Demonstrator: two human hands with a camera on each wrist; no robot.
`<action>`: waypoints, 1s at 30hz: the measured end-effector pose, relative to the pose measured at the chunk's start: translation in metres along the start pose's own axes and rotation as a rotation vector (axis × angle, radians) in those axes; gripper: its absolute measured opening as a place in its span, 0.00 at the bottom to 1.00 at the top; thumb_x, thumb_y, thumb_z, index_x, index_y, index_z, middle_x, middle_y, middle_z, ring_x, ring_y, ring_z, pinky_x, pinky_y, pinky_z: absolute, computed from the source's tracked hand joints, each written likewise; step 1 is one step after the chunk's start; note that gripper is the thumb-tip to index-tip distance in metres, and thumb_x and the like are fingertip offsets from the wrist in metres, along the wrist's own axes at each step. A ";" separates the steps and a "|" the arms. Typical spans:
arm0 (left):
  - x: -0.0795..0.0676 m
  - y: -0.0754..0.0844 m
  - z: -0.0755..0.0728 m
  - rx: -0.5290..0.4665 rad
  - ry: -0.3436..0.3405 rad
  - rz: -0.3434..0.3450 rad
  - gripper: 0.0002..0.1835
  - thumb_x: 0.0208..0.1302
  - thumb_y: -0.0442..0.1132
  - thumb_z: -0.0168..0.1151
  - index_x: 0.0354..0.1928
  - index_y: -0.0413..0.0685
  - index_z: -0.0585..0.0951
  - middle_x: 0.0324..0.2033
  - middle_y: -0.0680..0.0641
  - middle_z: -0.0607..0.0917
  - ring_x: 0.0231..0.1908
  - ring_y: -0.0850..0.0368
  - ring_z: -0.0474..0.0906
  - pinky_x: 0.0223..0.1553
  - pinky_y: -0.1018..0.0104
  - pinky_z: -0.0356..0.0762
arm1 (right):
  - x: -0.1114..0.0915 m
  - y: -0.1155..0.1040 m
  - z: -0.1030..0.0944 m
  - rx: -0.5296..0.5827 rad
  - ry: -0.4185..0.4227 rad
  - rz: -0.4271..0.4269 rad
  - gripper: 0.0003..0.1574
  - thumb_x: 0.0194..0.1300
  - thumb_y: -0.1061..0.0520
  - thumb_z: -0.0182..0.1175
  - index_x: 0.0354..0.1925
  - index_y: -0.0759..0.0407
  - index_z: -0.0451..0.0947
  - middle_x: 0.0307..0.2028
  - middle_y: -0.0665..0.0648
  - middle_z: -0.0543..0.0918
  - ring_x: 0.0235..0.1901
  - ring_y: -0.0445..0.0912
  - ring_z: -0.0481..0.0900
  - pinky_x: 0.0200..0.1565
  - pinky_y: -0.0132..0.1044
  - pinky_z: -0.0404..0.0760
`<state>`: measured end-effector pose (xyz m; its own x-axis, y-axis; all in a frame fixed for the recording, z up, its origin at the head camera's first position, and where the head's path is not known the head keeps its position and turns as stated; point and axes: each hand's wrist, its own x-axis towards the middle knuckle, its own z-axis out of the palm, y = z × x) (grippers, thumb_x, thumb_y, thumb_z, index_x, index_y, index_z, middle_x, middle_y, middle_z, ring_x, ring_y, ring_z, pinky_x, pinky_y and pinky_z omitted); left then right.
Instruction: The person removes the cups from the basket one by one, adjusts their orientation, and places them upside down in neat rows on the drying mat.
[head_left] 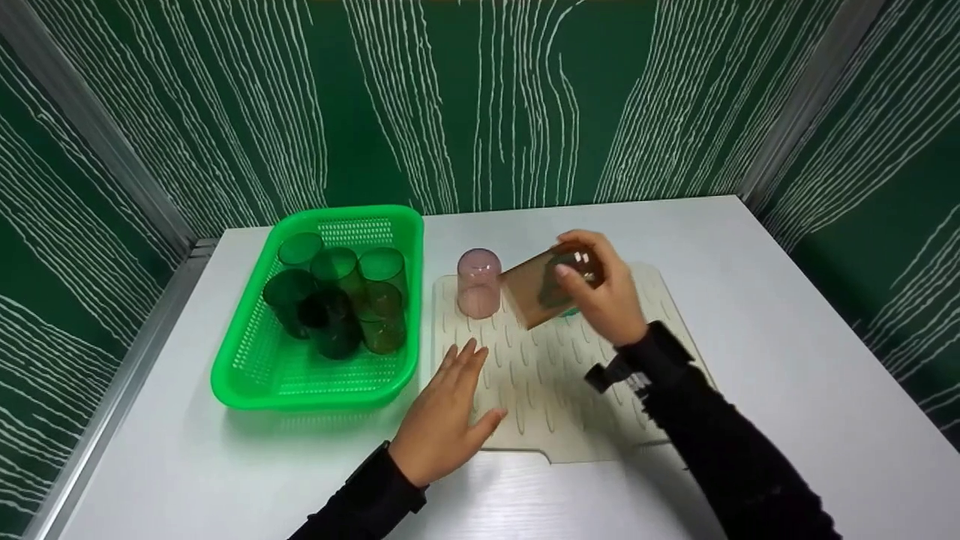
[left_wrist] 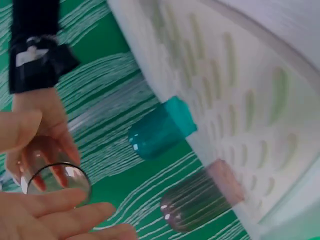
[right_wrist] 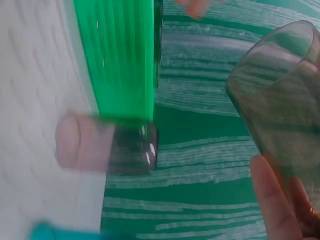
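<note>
My right hand (head_left: 611, 300) grips a clear brown cup (head_left: 527, 292) round its closed end. The cup is tilted in the air above a pale draining board (head_left: 532, 382), its mouth pointing down to the left. Upside down on the board stands a pink cup (head_left: 478, 289), just left of the brown one. A teal cup (left_wrist: 162, 127) is also upside down there, mostly hidden behind the brown cup in the head view. My left hand (head_left: 444, 427) hovers near the board's front left edge with fingers extended, holding nothing.
Left of the board sits a green plastic basket (head_left: 322, 403) with several dark green and brownish cups (head_left: 337, 322) grouped inside. Both stand on a white table (head_left: 165, 442). Green walls with white wavy lines (head_left: 525, 105) enclose the back and sides.
</note>
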<state>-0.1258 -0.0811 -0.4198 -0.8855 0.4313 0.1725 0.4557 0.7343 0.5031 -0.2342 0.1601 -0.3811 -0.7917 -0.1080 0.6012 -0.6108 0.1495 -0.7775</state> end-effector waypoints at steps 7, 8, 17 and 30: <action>0.005 -0.022 0.013 0.092 -0.244 -0.079 0.49 0.65 0.64 0.56 0.74 0.33 0.56 0.75 0.32 0.54 0.75 0.33 0.46 0.74 0.44 0.51 | 0.015 0.010 -0.047 -0.180 0.059 0.099 0.24 0.67 0.62 0.60 0.60 0.64 0.71 0.49 0.59 0.79 0.40 0.35 0.80 0.41 0.25 0.81; 0.005 -0.025 0.014 0.104 -0.256 -0.092 0.50 0.65 0.64 0.56 0.74 0.32 0.56 0.74 0.31 0.53 0.75 0.32 0.46 0.74 0.44 0.52 | 0.016 0.013 -0.053 -0.215 0.073 0.113 0.24 0.68 0.61 0.60 0.61 0.64 0.71 0.49 0.59 0.79 0.41 0.35 0.79 0.41 0.24 0.80; -0.001 -0.043 0.016 0.212 -0.311 -0.181 0.51 0.64 0.64 0.58 0.72 0.29 0.57 0.74 0.31 0.56 0.74 0.36 0.54 0.70 0.48 0.63 | 0.022 0.046 -0.097 -0.529 0.101 0.248 0.30 0.70 0.49 0.57 0.63 0.63 0.67 0.55 0.67 0.72 0.50 0.52 0.74 0.52 0.35 0.72; -0.003 -0.044 0.023 0.349 -0.295 -0.175 0.48 0.63 0.63 0.59 0.70 0.30 0.62 0.72 0.32 0.61 0.71 0.40 0.61 0.67 0.53 0.68 | 0.016 0.084 -0.117 -0.781 -0.061 0.320 0.35 0.68 0.50 0.61 0.67 0.62 0.65 0.56 0.77 0.66 0.48 0.69 0.73 0.50 0.63 0.72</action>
<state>-0.1407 -0.1025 -0.4622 -0.9112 0.3791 -0.1615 0.3503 0.9190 0.1808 -0.2980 0.2856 -0.4151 -0.9385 0.0054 0.3451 -0.1956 0.8155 -0.5447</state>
